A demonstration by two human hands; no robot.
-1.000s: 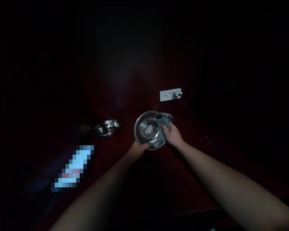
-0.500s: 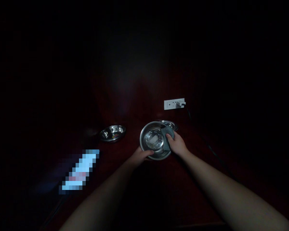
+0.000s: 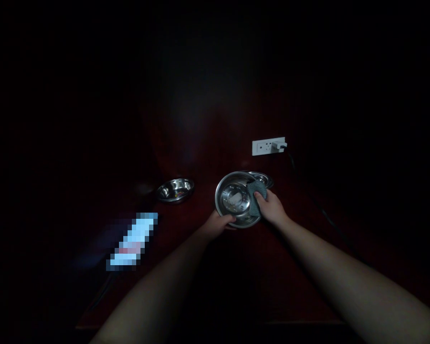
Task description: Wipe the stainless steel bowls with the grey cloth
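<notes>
A shiny steel bowl (image 3: pixel 232 215), tilted so its inside faces me, is held between my two hands. My left hand (image 3: pixel 217 224) grips its lower left rim, thumb over the edge and fingers underneath. A grey-green cloth (image 3: pixel 257 195) lies over the bowl's right rim, pinched by my right hand (image 3: pixel 271 206) with the thumb on the inner side. The right fingers behind the rim are hidden. A pale patch shows on the bowl's bottom; I cannot tell whether it is a label or a reflection.
Behind the bowl, partly covered, is another steel dish (image 3: pixel 263 179). A steel bowl (image 3: pixel 175 190) with something coloured inside stands to the left. A lit, pixelated screen (image 3: pixel 133 242) lies nearer. A white socket (image 3: pixel 268 146) with a plug and dark cable (image 3: pixel 327 217) is on the back wall.
The whole scene has shifted slightly right and up in view. Both hands keep their hold on the bowl and cloth, with almost the same pose.
</notes>
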